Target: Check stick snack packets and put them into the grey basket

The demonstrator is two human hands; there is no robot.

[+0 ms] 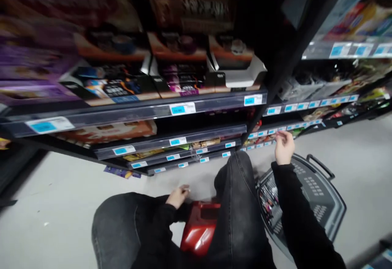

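My right hand (284,148) is raised above the far left side of a grey shopping basket (317,185). Its fingers are curled in towards the thumb, and whatever may be between them is too small to make out. Low between my knees is my left hand (178,196), its fingers drawn together; a pale spot shows at the fingertips, but I cannot tell what it is. Just below that hand sits a shiny red object (199,230), partly covered by my leg. Colourful packets (269,201) lie in the left part of the basket.
Shelving with blue-and-white price labels (183,108) runs across in front. Open display boxes hold blue packets (114,83) and purple packets (183,79); beside them stands a third box (240,75). Purple packages (30,73) fill the left. A purple packet (122,173) shows near the floor beneath the shelf.
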